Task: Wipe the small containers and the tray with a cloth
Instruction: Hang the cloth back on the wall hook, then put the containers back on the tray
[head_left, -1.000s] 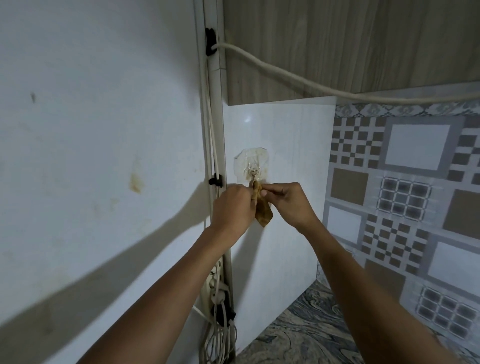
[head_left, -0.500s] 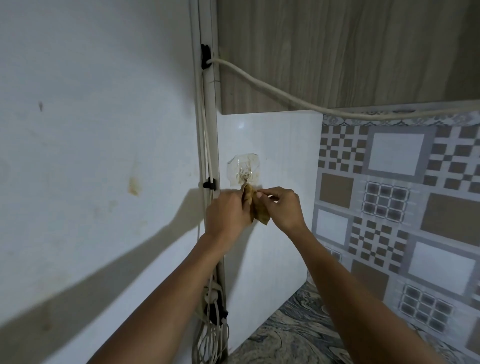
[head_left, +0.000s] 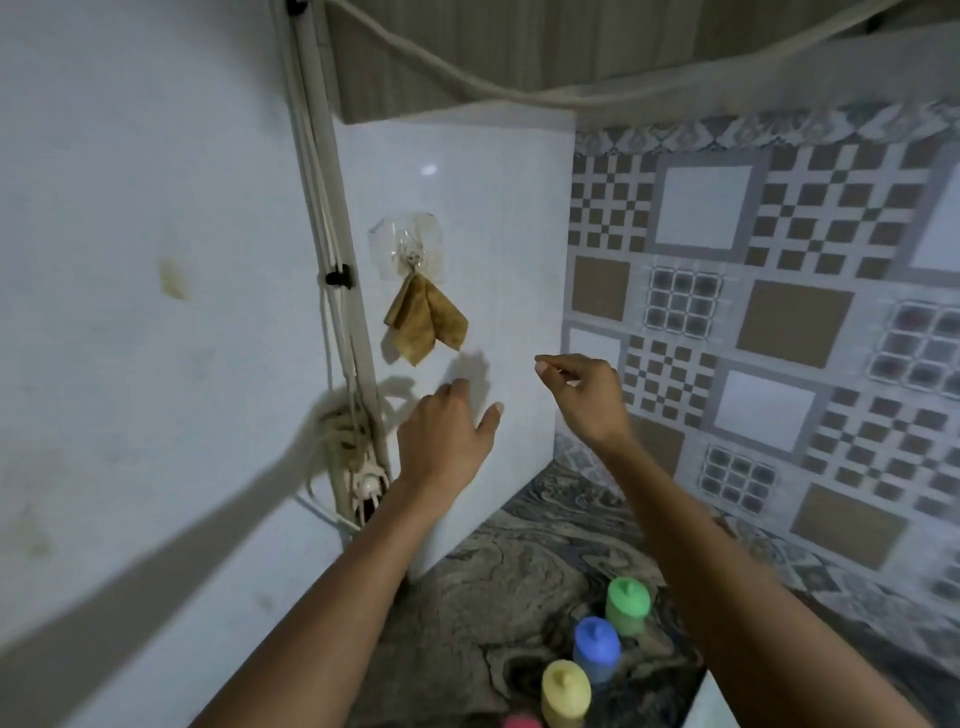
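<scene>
A brown cloth (head_left: 426, 319) hangs folded from a clear stick-on hook (head_left: 409, 253) on the white wall panel. Below it my left hand (head_left: 447, 436) is open with fingers spread, holding nothing. My right hand (head_left: 584, 397) hovers to the right of the cloth, fingers loosely curled and empty. On the marbled counter at the bottom stand small containers with green (head_left: 627, 605), blue (head_left: 596, 648) and yellow (head_left: 565, 693) lids, and a pink lid (head_left: 519, 722) peeks in at the bottom edge. No tray is in view.
A white cable duct (head_left: 322, 208) with loose cords runs down the wall on the left, ending in a coiled cord and plug (head_left: 358, 467). Patterned tiles (head_left: 753, 312) cover the right wall. A wooden cabinet (head_left: 571, 36) hangs overhead.
Both hands have let go of the cloth and dropped away; it now hangs alone on the hook. The view has tilted down, revealing the containers.
</scene>
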